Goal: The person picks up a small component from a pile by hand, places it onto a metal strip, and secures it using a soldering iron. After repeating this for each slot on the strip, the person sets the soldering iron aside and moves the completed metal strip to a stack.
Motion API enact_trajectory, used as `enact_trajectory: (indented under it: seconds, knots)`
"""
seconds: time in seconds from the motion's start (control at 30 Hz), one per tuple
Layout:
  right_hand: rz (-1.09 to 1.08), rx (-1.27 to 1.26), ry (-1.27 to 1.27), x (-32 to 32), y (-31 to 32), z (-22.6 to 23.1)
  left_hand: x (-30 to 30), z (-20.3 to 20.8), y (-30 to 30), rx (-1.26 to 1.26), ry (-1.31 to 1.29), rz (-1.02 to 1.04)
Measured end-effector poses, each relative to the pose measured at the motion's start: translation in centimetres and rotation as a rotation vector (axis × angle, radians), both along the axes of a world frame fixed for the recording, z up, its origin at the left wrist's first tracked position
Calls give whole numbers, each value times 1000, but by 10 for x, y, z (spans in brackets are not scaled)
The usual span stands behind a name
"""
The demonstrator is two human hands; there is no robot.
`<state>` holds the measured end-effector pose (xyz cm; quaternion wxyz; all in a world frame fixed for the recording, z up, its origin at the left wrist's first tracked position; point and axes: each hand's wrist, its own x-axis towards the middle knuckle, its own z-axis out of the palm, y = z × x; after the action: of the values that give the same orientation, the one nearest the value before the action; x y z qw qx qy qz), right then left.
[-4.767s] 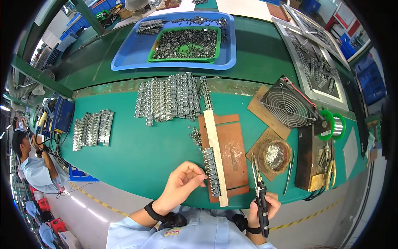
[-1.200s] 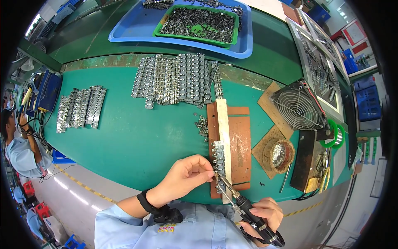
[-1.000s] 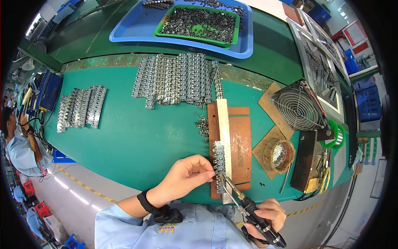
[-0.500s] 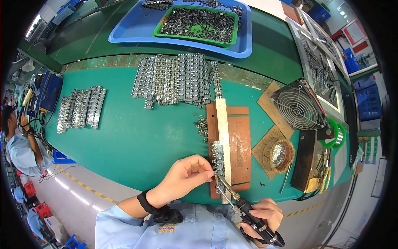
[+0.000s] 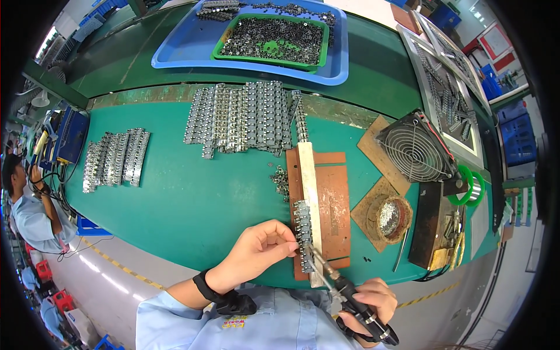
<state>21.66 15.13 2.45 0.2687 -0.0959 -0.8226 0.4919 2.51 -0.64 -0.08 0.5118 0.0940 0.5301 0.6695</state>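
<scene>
My right hand (image 5: 368, 308) is wrapped round the black handle of a soldering iron (image 5: 354, 300) with a thin metal feed tube along its side. The iron's tip points up and left, at the lower part of a strip of small metal parts (image 5: 302, 219). This strip lies along the left side of a pale bar (image 5: 309, 186) on a reddish-brown fixture block (image 5: 333, 204). From the left, my left hand (image 5: 256, 251) closes thumb and forefinger in a pinch at the strip's edge, beside the tip. Whatever sits between those fingertips is too small to make out.
Rows of part strips (image 5: 242, 119) lie beyond the fixture, with more strips (image 5: 116, 157) farther left. Loose parts (image 5: 280, 184) sit beside the block. At right are a fan (image 5: 415, 153), a round tin (image 5: 389, 217) and a solder spool (image 5: 473, 185). A blue tray (image 5: 186, 55) stands behind.
The whole view has shifted slightly. Both hands keep almost the same pose, with the iron's tip still at the strip.
</scene>
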Motion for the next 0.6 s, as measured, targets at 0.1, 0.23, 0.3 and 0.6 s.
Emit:
enact_trajectory:
  seconds: [0.1,0.23,0.3,0.6]
  knots:
    - [-159,-131,60,12,-2,-15,1,3,3,6,4,-13]
    - [-243,-332,118,8,-3,-33,1,5,3,-5,29,-21]
    - [-264,-412,139,5,-5,-41,1,6,4,-1,26,-14]
    - [-368,-286,185,-3,-7,-59,-1,8,1,-91,113,49]
